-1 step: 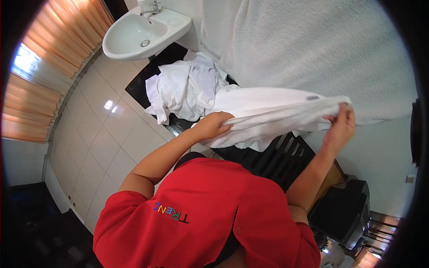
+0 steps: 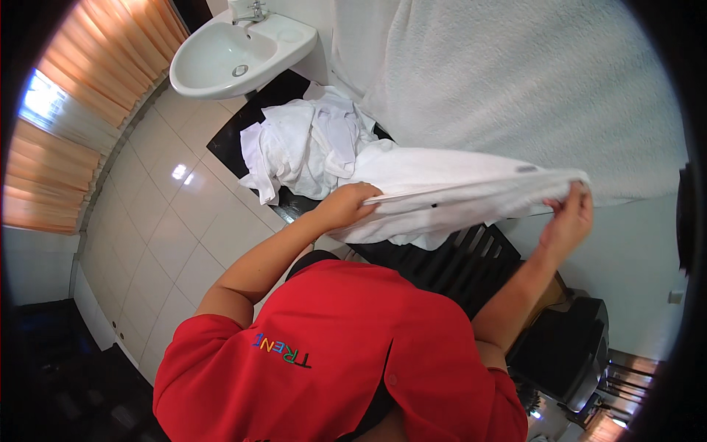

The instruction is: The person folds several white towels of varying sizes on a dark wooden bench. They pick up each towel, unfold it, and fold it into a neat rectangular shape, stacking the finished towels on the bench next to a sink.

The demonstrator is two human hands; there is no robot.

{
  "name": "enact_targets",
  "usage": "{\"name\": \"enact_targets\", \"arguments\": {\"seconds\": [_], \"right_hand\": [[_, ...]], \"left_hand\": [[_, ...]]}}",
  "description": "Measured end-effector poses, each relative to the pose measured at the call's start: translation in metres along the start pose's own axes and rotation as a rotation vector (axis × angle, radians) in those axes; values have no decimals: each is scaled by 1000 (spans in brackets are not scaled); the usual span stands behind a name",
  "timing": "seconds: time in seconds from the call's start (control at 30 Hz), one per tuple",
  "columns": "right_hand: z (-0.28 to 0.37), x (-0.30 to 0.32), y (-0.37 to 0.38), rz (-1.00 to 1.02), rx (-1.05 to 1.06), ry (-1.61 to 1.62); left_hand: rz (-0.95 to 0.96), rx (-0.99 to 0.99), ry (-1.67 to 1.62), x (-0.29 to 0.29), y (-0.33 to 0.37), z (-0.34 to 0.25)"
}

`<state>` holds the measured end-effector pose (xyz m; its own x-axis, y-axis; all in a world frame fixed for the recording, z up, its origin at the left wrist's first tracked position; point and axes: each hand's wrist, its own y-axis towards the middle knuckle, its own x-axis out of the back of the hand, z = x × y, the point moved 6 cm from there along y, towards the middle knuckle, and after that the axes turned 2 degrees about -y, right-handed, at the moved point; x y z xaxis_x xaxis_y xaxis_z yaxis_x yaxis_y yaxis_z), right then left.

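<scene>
A long white towel (image 2: 456, 173) with a small grey mark stretches between my two hands above a dark slatted bench. My left hand (image 2: 352, 205) is closed on its near edge, thumb over the cloth. At the far right end, my right hand (image 2: 568, 221) pinches the towel's corner with fingers and thumb. The cloth hangs in folds between them, and a small dark spot shows in one fold. Beside the towel, to the left, lies a crumpled heap of white cloths (image 2: 298, 144) on the bench.
The black slatted bench (image 2: 471, 261) runs under the towel. A white washbasin (image 2: 221, 55) stands at the upper left. Behind the bench hangs a large white fleecy cloth (image 2: 530, 88). Orange curtains (image 2: 110, 51) line the left, and a black box-like object (image 2: 563, 350) sits at the lower right.
My right hand has moved slightly right and downward, drawing the towel's end with it, so the cloth looks tauter. My left hand stays nearly in place.
</scene>
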<state>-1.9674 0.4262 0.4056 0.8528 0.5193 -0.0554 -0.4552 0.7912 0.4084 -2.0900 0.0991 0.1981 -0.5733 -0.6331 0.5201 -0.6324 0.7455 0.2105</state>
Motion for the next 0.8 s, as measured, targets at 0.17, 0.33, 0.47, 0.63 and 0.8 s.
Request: {"name": "enact_targets", "arguments": {"seconds": [0.17,0.33,0.47,0.63,0.8], "right_hand": [[29,107,4,-184,101,-95],[34,157,-15,-260,73,-203],[24,183,-22,-307,46,-234],[-3,193,-22,-310,-49,-345],[-75,223,-29,-159,-188,-436]], "left_hand": [[-202,46,120,48,-10,39],[-192,470,35,99,-38,80],[-347,598,-287,104,-37,87],[-319,745,-1003,74,-13,76],[-191,611,-1046,66,-10,87]]}}
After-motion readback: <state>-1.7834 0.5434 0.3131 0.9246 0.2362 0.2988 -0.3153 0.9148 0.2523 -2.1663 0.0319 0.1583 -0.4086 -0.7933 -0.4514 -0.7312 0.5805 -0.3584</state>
